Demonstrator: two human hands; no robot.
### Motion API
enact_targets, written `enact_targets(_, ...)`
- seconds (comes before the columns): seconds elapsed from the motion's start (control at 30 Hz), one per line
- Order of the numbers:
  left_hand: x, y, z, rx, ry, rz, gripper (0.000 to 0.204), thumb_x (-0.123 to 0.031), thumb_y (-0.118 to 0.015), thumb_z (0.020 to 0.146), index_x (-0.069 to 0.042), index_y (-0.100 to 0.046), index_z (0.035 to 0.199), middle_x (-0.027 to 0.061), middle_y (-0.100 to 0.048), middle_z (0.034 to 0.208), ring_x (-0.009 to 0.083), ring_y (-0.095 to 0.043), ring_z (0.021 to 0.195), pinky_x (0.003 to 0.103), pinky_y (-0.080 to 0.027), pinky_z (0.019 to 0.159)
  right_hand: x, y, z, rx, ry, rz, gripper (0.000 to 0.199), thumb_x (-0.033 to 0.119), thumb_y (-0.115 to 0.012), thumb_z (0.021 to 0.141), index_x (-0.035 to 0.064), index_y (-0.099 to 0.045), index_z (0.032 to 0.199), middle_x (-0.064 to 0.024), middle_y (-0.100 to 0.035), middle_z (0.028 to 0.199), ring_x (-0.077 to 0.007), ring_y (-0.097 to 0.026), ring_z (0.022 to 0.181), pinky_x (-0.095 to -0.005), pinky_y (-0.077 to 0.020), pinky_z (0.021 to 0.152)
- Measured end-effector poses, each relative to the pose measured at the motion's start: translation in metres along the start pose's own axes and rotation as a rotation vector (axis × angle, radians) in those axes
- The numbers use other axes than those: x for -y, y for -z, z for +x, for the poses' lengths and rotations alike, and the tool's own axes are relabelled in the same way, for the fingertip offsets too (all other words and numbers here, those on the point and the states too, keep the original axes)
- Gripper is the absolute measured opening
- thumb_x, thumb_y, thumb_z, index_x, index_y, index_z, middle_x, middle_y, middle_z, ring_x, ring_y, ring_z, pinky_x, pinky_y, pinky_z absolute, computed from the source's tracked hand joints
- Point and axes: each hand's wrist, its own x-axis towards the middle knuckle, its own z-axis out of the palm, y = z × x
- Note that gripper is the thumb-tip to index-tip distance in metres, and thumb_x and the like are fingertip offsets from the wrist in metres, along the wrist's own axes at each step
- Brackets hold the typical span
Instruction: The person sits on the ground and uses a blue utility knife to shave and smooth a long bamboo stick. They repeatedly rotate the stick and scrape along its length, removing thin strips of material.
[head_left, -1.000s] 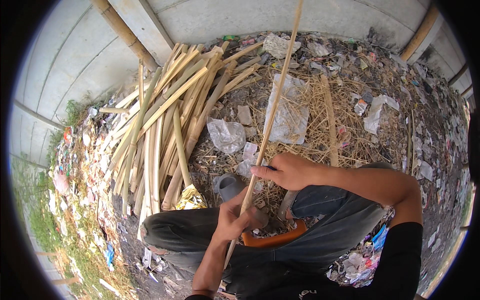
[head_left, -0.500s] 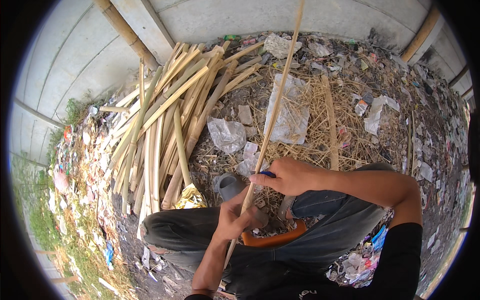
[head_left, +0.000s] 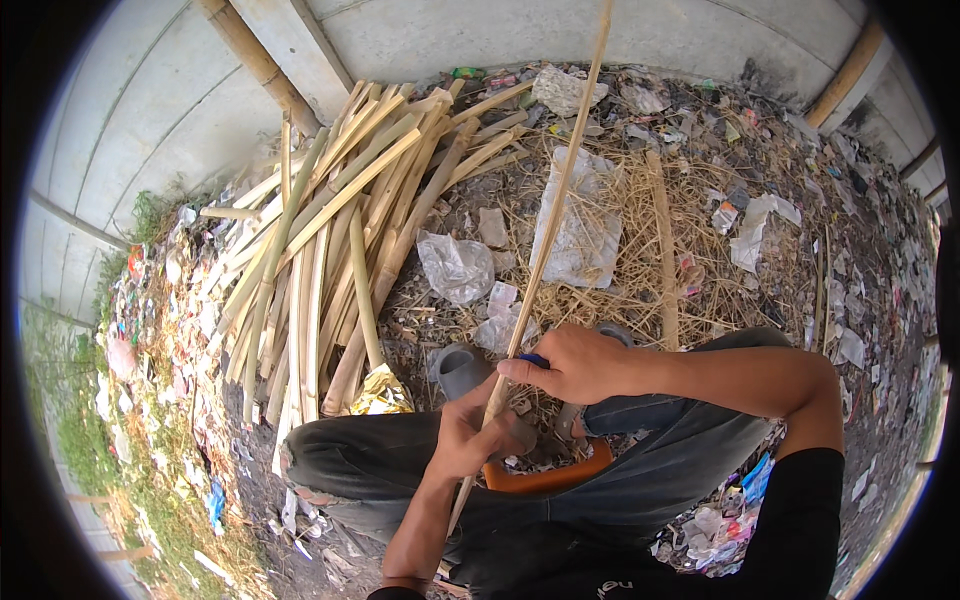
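Bamboo strip (head_left: 562,190) slants through the left hand (head_left: 462,442), fingers (head_left: 491,436) gripping it; right hand (head_left: 582,362), fingers clasped on a blue object (head_left: 535,360)

Daylight is soft and mostly even at centre. Litter (head_left: 185,350) at nine o'clock is overexposed, highlights washed out. Plants (head_left: 85,440) at eight o'clock appear hazy. Wall (head_left: 130,115) seams at ten o'clock bow; black vignetting rings the view.

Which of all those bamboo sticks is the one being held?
The long, thin strip slanting up across the middle of the picture: the left hand grips it, while the others lie loose, mostly in the pile.
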Motion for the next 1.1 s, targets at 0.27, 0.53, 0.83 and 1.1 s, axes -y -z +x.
enact_targets(0.27, -0.007, -0.001, -0.002, -0.006, 0.044, -0.056, 0.061, 0.008, -0.062, 0.094, -0.004, -0.050, 0.153, -0.0037, -0.054, 0.074, 0.0023, -0.042, 0.052, 0.021, -0.031, 0.045, 0.000, -0.003, 0.002, 0.026, 0.006, 0.187, 0.084, 0.069, -0.047, 0.102, -0.0013, -0.062, 0.058, -0.0132, -0.046, 0.046, -0.0270, -0.044, 0.039, -0.0464, -0.0395, 0.044)
enact_targets(0.53, 0.003, 0.002, 0.000, -0.001, 0.017, 0.033, 0.056, 0.005, -0.062, 0.096, -0.003, -0.052, 0.151, -0.0037, -0.055, 0.075, 0.0020, -0.042, 0.053, 0.021, -0.032, 0.045, -0.003, -0.012, 0.002, 0.076, -0.013, 0.007, 0.088, 0.074, -0.042, 0.100, -0.0040, -0.068, 0.067, -0.0225, -0.058, 0.055, -0.0398, -0.062, 0.054, -0.0500, -0.0470, 0.053)
enact_targets(0.83, -0.004, -0.001, 0.001, -0.008, 0.019, 0.017, 0.050, 0.004, -0.064, 0.096, -0.003, -0.056, 0.146, -0.0047, -0.055, 0.074, 0.0013, -0.043, 0.053, 0.020, -0.031, 0.045, 0.005, -0.013, -0.004, 0.023, 0.081, -0.043, 0.081, 0.069, -0.044, 0.102, -0.0011, -0.072, 0.075, -0.0161, -0.060, 0.055, -0.0332, -0.061, 0.052, -0.0458, -0.0487, 0.053)
enact_targets(1.1, 0.005, 0.000, 0.004, 0.032, -0.053, 0.055, 0.035, 0.002, -0.064, 0.097, 0.001, -0.062, 0.131, -0.0039, -0.055, 0.072, 0.0014, -0.043, 0.052, 0.021, -0.031, 0.044, -0.002, -0.023, 0.002, 0.123, 0.020, 0.083, 0.082, 0.068, -0.045, 0.103, -0.0028, -0.068, 0.068, -0.0157, -0.056, 0.051, -0.0320, -0.058, 0.047, -0.0455, -0.0472, 0.051)
